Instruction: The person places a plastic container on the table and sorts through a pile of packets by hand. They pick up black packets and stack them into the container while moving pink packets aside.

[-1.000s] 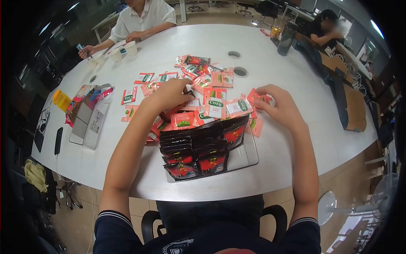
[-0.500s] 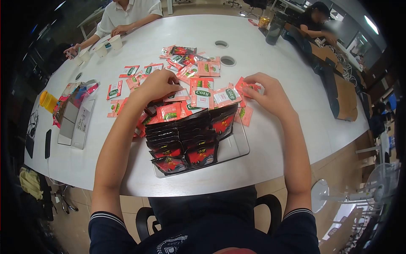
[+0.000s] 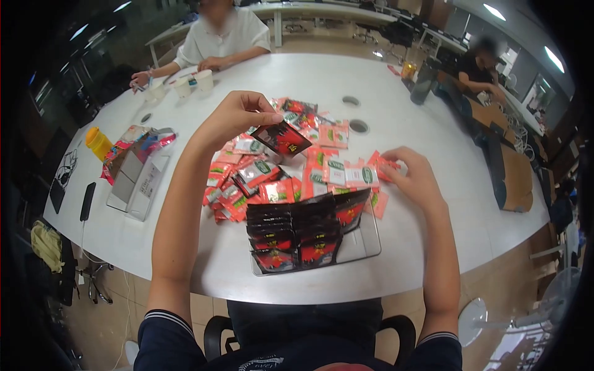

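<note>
My left hand [image 3: 238, 117] is raised over the pile, pinching a black-and-red sachet [image 3: 284, 140] by its corner. My right hand [image 3: 408, 174] is at the pile's right side, its fingers closed on a pink sachet [image 3: 388, 164]. Beneath and between the hands lies a loose heap of pink "Cozy" sachets [image 3: 361, 177], with a few black ones mixed in. Closer to me, black-and-red sachets [image 3: 318, 247] stand upright in packed rows in a clear tray [image 3: 367, 252]. The tray's right part shows its bare bottom.
A cardboard box [image 3: 137, 179] with colourful packets and a yellow bottle [image 3: 97, 142] are on the left, near a black phone [image 3: 88, 201]. Paper cups [image 3: 204, 80] stand before a person in white. Brown cardboard [image 3: 513, 179] lines the right edge, near a dark bottle [image 3: 424, 83].
My left hand has lifted out of the heap with a black-and-red sachet. My right hand stays at the heap's right with the pink sachet. The camera view has tilted up.
</note>
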The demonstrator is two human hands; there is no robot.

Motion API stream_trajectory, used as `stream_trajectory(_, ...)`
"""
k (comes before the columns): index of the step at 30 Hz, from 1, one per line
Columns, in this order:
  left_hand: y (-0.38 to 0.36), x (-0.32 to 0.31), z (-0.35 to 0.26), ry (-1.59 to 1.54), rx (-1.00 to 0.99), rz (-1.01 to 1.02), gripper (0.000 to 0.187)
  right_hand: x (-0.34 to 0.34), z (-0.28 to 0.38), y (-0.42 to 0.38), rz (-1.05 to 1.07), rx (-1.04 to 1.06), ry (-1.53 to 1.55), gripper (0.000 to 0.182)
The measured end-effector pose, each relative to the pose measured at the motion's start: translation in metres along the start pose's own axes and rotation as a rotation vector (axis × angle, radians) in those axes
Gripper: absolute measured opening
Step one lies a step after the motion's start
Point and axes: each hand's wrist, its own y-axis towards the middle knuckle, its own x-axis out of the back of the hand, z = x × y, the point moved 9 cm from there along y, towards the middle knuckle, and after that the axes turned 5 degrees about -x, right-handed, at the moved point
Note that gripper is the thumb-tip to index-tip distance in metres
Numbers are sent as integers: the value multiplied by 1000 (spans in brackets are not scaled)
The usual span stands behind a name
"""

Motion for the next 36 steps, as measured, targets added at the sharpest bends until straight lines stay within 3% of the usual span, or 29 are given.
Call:
stream_trajectory(6,-16,23,-57,-113,-249,-184,17,15,15,5,-72,-16,177,30)
stream_trajectory(11,-27,-2,-86,-343,-405,-206,18,29,108,4,-37,67,594,30)
stream_trajectory(17,-54,-59,-107,-489,-231,15,31,55,145,1,-29,144,831,18)
stream_trajectory(19,-63,-81,-115,-436,-213,128,46,66,155,-8,-67,206,818,17)
stream_trajectory(22,-70,-109,-113,-389,-194,245,33,73,164,-25,-78,188,687,18)
stream_trajectory(23,-72,-117,-113,-400,-174,293,37,75,162,-28,-71,175,628,19)
stream_trajectory(26,-74,-124,-110,-11,-313,245,47,76,152,-35,37,228,339,17)
stream_trajectory(31,-73,-114,-108,270,-325,220,78,37,117,-46,301,7,295,16)
stream_trajectory(35,-80,-120,-111,330,-395,244,75,7,94,-53,301,-165,392,26)
stream_trajectory(36,-83,-124,-108,343,-407,240,74,5,96,-54,276,-114,330,26)
